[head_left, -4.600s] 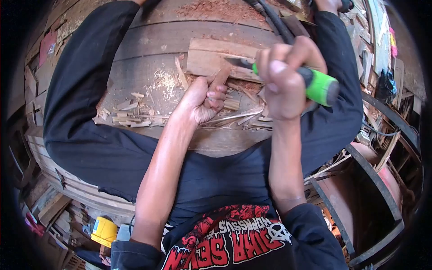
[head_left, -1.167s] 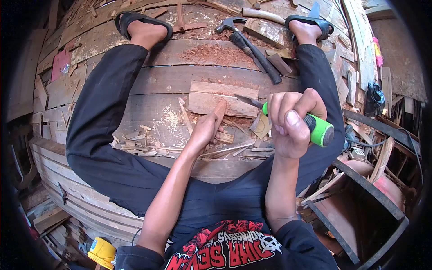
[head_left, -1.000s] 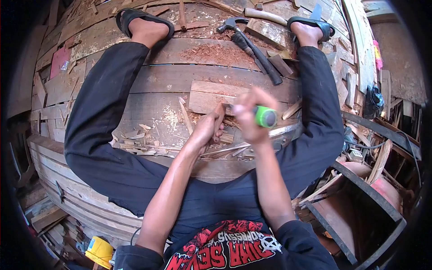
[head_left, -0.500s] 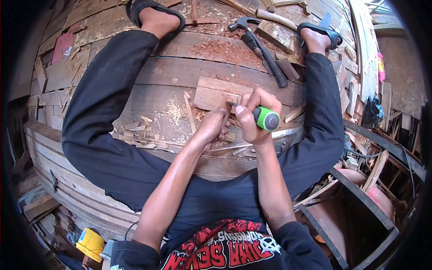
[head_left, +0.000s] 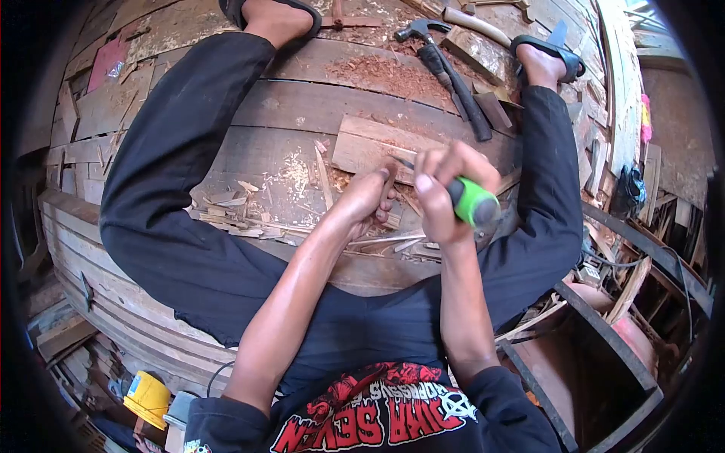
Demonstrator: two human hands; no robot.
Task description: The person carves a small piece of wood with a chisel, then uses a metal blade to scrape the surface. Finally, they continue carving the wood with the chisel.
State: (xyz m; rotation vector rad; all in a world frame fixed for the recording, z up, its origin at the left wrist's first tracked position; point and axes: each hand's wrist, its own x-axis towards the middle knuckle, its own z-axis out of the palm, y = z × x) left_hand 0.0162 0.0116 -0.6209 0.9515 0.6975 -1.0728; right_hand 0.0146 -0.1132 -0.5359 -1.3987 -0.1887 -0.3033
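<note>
Two bare hands are showing: one left hand (head_left: 368,198) and one right hand (head_left: 444,192). One green-handled knife (head_left: 468,200) is lying in the right hand; one small wooden piece (head_left: 388,178) is sitting in the left. One flat wooden board (head_left: 377,145) is resting on the planks. One claw hammer (head_left: 445,66) is lying beyond it. Two sandals are showing, one left (head_left: 273,10) and one right (head_left: 550,53). One yellow container (head_left: 147,398) is sitting below. Wood shavings (head_left: 234,219) are lying too numerous for counting.
</note>
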